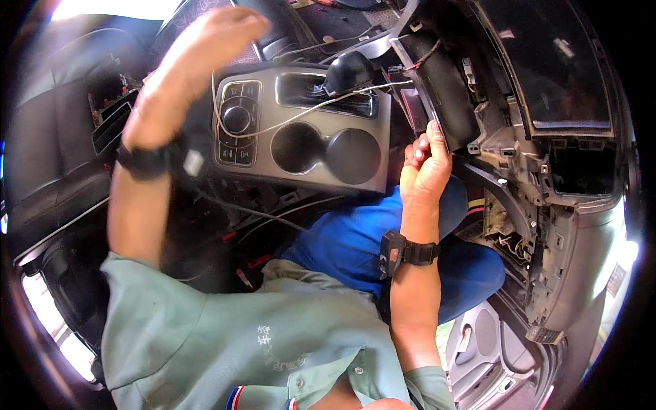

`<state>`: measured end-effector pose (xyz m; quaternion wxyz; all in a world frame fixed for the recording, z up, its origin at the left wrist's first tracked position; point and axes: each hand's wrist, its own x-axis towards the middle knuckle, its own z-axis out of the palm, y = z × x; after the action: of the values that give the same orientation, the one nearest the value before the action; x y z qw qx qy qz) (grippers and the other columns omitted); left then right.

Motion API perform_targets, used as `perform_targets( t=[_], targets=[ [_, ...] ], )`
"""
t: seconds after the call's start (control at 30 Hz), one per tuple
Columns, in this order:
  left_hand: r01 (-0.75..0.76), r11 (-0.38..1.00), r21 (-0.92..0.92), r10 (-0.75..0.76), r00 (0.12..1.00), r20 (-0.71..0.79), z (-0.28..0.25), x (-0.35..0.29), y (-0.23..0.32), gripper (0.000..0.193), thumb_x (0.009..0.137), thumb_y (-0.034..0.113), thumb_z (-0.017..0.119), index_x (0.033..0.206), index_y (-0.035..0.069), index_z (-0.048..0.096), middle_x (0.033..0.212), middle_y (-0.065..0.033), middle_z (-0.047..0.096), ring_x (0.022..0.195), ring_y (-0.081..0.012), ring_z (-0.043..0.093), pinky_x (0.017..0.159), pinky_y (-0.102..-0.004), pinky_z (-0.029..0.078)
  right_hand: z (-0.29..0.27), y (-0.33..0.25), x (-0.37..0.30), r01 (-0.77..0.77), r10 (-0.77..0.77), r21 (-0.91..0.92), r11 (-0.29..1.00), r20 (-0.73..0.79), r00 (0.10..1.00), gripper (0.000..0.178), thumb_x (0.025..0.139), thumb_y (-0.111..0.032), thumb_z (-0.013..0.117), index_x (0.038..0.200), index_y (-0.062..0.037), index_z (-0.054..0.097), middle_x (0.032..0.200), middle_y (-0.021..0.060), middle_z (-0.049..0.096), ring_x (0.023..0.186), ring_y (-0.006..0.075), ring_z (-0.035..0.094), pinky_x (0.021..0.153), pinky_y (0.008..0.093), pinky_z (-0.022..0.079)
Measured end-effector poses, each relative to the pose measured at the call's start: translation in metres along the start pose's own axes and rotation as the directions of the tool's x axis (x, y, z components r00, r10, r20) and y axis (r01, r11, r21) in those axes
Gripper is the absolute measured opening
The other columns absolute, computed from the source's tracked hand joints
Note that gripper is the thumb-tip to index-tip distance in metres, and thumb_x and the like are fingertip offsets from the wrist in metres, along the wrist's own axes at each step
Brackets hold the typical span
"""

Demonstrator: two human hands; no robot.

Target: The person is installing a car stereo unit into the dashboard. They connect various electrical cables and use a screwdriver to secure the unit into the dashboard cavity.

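My left hand (220, 29) is raised over the far left side of the centre console and smeared by motion, so its fingers do not read clearly. With thumb and fingers, my right hand (425, 160) grips the near end of a long, thin dark panel with a bright edge (418, 76). That panel stands edge-on beside the stripped dashboard. A thin white cable (307, 109) loops across the console (263, 167) and runs up to the panel. Beneath the cable are the black gear lever (348, 72) and a round control knob (236, 119).
Two round cup holders (298, 148) sit in the console. To the right, the dashboard has an open rectangular cavity (583, 167) and exposed brackets (502, 130). A black leather seat (51, 130) is at the left. An open door (482, 335) shows at the lower right.
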<state>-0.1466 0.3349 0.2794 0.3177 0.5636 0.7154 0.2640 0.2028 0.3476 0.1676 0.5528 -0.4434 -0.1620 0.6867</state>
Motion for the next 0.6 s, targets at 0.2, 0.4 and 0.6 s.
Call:
perform_targets(
  t=[0.2,0.4,0.6],
  targets=[
    [0.324,0.930,0.173,-0.328,0.945,-0.009,-0.060,0.093,-0.171,0.064,0.099,0.052,0.050,0.142,0.006,0.055,0.140,-0.0131,0.059,0.125,-0.0297,0.057,0.107,-0.0449,0.043,0.014,0.008,-0.004,0.006,-0.017,-0.150,0.989,-0.073,0.997,0.011,0.095,-0.017,0.070,0.095,-0.0084,0.064,0.074,-0.0014,0.056,0.060,0.0072,0.049,0.051,0.0222,0.037],
    [0.250,0.820,0.515,-0.310,0.950,0.033,-0.043,0.154,-0.254,0.073,0.097,0.060,0.053,0.146,0.006,0.048,0.145,-0.0235,0.049,0.133,-0.0381,0.049,0.112,-0.0470,0.039,0.014,0.023,-0.002,-0.061,0.014,-0.371,0.927,-0.130,0.991,0.014,0.099,-0.021,0.065,0.102,-0.0077,0.064,0.081,0.0005,0.062,0.065,0.0077,0.052,0.054,0.0232,0.040],
    [-0.030,0.611,0.791,0.052,0.999,-0.003,-0.057,0.177,-0.322,0.070,0.095,0.059,0.058,0.142,0.008,0.047,0.144,-0.0218,0.046,0.136,-0.0395,0.043,0.114,-0.0474,0.035,0.029,0.034,0.022,0.314,-0.250,-0.871,0.378,0.230,0.941,0.028,0.102,-0.022,0.063,0.121,-0.0027,0.062,0.101,0.0062,0.069,0.088,0.0166,0.064,0.080,0.0307,0.051]
  ],
)
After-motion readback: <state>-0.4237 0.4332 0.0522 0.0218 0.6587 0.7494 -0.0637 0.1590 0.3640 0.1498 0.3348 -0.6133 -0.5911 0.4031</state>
